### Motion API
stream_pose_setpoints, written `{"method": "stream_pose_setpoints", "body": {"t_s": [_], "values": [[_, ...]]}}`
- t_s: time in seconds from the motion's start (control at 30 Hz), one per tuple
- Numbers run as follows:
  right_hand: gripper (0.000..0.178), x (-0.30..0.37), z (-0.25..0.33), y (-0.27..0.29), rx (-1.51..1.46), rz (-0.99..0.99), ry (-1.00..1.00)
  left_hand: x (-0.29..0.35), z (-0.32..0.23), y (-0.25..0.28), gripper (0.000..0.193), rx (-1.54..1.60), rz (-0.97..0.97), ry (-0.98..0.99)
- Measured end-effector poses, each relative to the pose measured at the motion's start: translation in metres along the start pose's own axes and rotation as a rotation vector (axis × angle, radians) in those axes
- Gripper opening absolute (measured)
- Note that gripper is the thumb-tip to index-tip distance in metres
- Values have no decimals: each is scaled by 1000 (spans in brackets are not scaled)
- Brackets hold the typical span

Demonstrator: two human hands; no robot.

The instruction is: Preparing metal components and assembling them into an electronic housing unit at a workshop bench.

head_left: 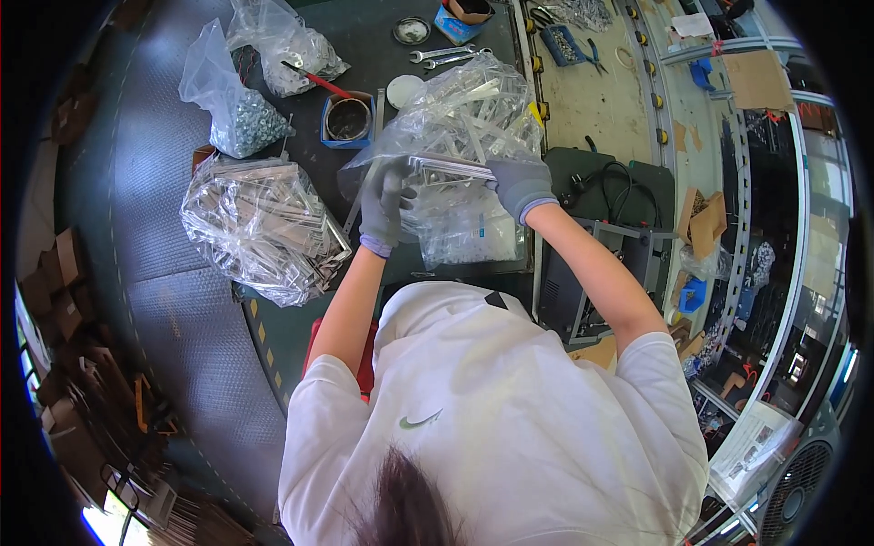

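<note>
Both hands wear grey gloves. My left hand (384, 211) and my right hand (519, 185) hold the two ends of a flat shiny metal bar (451, 169), level above the dark green bench (373, 36). Behind the bar lies a clear plastic bag (464, 109) full of similar metal strips, its mouth toward my hands. A second clear bag of metal strips (259, 227) lies on the bench left of my left hand.
Two more clear bags, one with small nuts (238, 118) and one crumpled (282, 45), lie at the back left. A blue box with a round tin (348, 118), two spanners (446, 57) and a small lid (411, 30) sit behind. Black cables (619, 187) lie right.
</note>
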State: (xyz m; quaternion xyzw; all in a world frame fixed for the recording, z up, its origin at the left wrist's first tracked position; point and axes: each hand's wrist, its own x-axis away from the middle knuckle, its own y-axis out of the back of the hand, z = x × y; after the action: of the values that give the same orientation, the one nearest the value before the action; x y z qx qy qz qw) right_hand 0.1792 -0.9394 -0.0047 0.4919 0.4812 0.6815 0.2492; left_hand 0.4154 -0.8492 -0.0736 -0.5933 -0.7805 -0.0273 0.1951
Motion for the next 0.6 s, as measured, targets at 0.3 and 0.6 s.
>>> {"method": "stream_pose_setpoints", "body": {"t_s": [0.3, 0.6], "values": [[26, -5, -7, 1, -141, -108, -20, 21, -19, 34, 29, -802, -432, -316], [31, 20, 20, -8, -282, -111, 154, 67, -39, 23, 31, -1109, -147, -141]]}}
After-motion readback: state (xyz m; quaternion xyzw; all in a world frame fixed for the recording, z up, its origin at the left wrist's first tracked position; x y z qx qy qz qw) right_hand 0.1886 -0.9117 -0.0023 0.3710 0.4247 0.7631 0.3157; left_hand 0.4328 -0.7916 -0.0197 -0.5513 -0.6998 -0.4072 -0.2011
